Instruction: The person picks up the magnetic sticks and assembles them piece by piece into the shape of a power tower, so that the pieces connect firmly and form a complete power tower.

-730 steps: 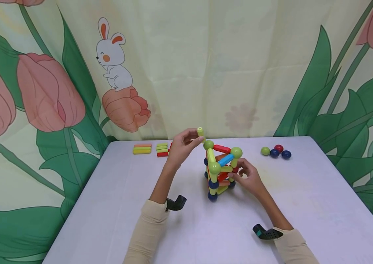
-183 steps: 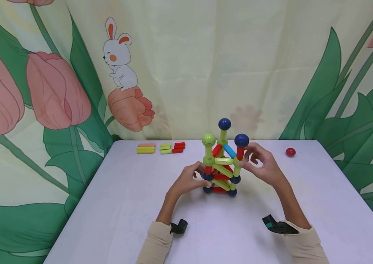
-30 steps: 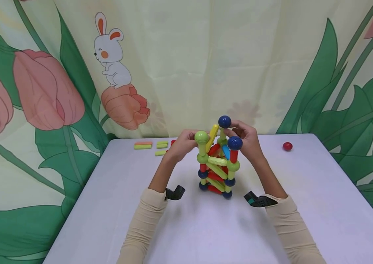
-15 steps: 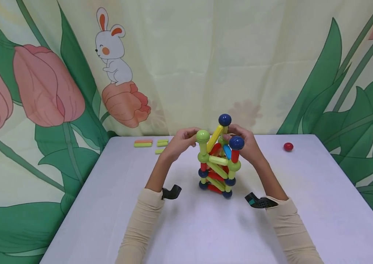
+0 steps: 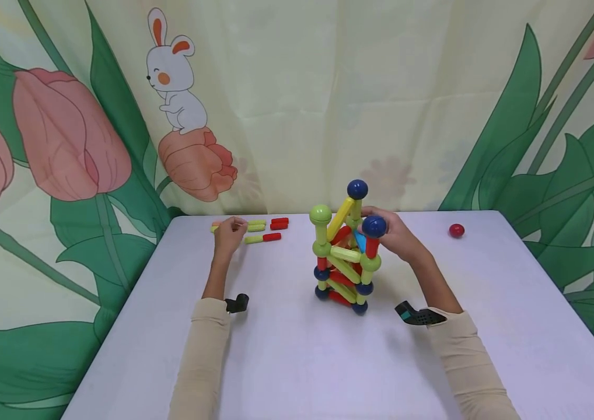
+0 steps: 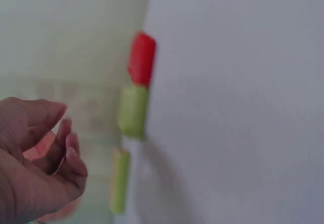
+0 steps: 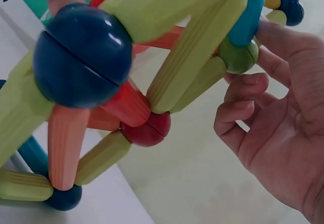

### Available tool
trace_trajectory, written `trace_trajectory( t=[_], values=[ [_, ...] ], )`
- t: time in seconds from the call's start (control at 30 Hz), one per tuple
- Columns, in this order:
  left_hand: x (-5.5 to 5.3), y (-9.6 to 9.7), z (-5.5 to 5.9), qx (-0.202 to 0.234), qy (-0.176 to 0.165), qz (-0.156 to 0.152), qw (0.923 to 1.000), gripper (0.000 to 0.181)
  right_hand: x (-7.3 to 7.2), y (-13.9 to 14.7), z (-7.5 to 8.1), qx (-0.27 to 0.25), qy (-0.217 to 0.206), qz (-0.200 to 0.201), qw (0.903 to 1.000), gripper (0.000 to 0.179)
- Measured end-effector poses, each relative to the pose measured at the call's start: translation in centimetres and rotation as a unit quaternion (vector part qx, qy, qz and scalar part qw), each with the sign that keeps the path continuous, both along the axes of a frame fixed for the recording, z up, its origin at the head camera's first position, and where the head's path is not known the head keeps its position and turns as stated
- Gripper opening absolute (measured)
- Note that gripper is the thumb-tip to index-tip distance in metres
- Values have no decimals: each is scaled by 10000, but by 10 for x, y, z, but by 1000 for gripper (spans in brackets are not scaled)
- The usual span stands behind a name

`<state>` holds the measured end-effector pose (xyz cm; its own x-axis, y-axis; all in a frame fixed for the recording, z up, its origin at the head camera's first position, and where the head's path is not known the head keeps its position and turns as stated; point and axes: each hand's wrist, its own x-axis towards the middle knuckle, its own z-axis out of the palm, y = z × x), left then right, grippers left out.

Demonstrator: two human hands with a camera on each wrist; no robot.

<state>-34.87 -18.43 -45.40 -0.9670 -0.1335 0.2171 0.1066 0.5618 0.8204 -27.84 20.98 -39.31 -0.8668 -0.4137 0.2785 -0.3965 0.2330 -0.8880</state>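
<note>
A tower of magnetic sticks and balls point(image 5: 346, 255) stands on the table, its posts topped by two navy balls and one green ball. A yellow stick point(image 5: 341, 219) slants up to the rear navy ball point(image 5: 357, 189). My right hand point(image 5: 397, 234) is at the tower's back right; in the right wrist view its thumb and a finger pinch around a green ball point(image 7: 239, 57) beside the blue stick point(image 7: 247, 20). My left hand point(image 5: 230, 235) hovers over loose sticks at the table's left back, fingers loosely bent and nothing visible between them.
Several loose green sticks point(image 5: 256, 227) and red sticks point(image 5: 279, 223) lie at the table's back left, some partly hidden by the left hand. A single red ball point(image 5: 457, 230) lies at the back right. A printed curtain point(image 5: 297, 116) hangs behind the table.
Posts topped with balls were added to the tower, then the yellow stick was set slanting. My left hand has left the tower for the loose sticks; my right hand stays at the back.
</note>
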Motion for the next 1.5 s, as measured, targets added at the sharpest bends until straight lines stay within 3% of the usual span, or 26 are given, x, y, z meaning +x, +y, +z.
trace_trajectory(
  t=[0.07,0.2,0.27,0.37,0.53,0.63,0.93,1.17,1.27,1.4,1.47,1.5],
  values=[
    [-5,-17,-12,-462,-35,205,9987,25,0,2,-1,-103,-18,134,9999,43],
    [-8,-40,-27,-1065,-704,186,9916,42,0,7,-2,-313,-197,486,9981,47],
    [-9,-47,-30,-1384,-1036,133,9849,48,0,10,-3,-393,-311,741,9960,48],
    [-9,-52,-32,-1764,-1249,-54,9764,51,1,14,-4,-471,-419,1085,9921,50],
    [-8,-54,-34,-2391,-1456,-223,9598,49,2,17,-6,-454,-407,1202,9909,51],
    [-6,-54,-33,-2811,-1405,-126,9493,48,5,17,-5,-445,-348,1137,9919,49],
    [-2,-56,-31,-3554,-665,308,9318,35,16,17,-10,-372,75,631,9973,54],
    [2,-57,-33,-3136,-521,867,9442,28,25,12,-9,-278,321,93,9991,52],
    [4,-56,-28,-2734,-382,1176,9539,29,27,10,-11,-235,542,-106,9982,49],
    [4,-48,-11,-1451,150,1300,9807,33,31,7,-14,-131,897,-480,9947,45],
    [4,-38,3,-621,323,1156,9908,34,33,3,-15,-114,1127,-681,9912,46],
    [6,-32,12,-71,238,982,9949,33,35,2,-16,-110,1271,-790,9887,46]
  ],
)
